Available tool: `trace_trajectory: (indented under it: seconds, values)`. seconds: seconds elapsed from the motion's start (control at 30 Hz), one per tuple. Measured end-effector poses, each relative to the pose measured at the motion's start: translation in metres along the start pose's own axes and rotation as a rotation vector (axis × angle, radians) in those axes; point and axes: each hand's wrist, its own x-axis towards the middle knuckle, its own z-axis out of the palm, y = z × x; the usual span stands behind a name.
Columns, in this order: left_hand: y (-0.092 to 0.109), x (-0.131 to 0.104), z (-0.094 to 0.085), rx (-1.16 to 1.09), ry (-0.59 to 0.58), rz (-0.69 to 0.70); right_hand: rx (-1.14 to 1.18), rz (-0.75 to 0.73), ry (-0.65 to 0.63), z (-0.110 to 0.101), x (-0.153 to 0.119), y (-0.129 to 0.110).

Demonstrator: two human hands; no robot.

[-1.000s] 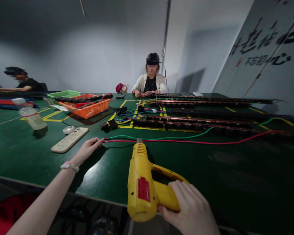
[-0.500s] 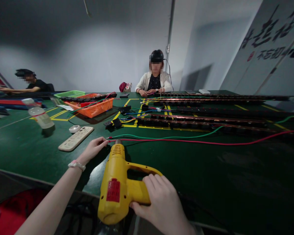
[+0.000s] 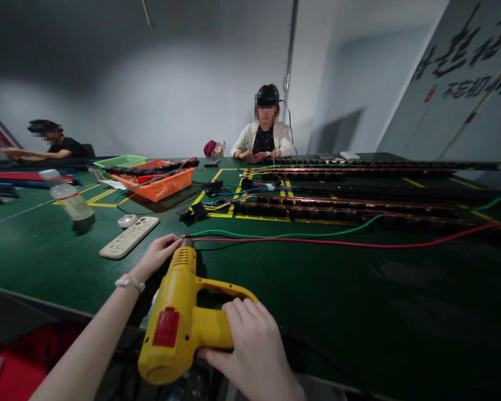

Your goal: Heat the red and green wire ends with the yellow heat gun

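My right hand (image 3: 253,351) grips the handle of a yellow heat gun (image 3: 177,320) with a red label, its nozzle pointing away from me at the wire ends. My left hand (image 3: 156,256) rests on the green table (image 3: 317,289) and pinches the near ends of a red wire (image 3: 317,243) and a green wire (image 3: 284,234), just left of the nozzle. Both wires run off to the right across the table.
A white remote (image 3: 129,237), a small white disc (image 3: 127,220) and a lying plastic bottle (image 3: 69,199) are at left. An orange basket (image 3: 161,184) and a green tray (image 3: 119,161) sit behind. Long dark power strips (image 3: 359,209) span the right. Two people sit at the far side.
My right hand has swung the heat gun to the left, bringing its nozzle up to the wire ends at my left fingertips. My left hand stays on the wires.
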Motion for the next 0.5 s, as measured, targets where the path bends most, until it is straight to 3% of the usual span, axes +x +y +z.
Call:
trace_trajectory:
  seconds: [0.23, 0.5]
  values:
    - [0.004, -0.005, 0.001, 0.011, -0.005, 0.005, 0.017, 0.024, -0.005, -0.010, -0.003, 0.008]
    - [0.017, -0.013, 0.009, 0.179, 0.160, -0.106, -0.056, 0.061, 0.055, -0.039, -0.021, 0.035]
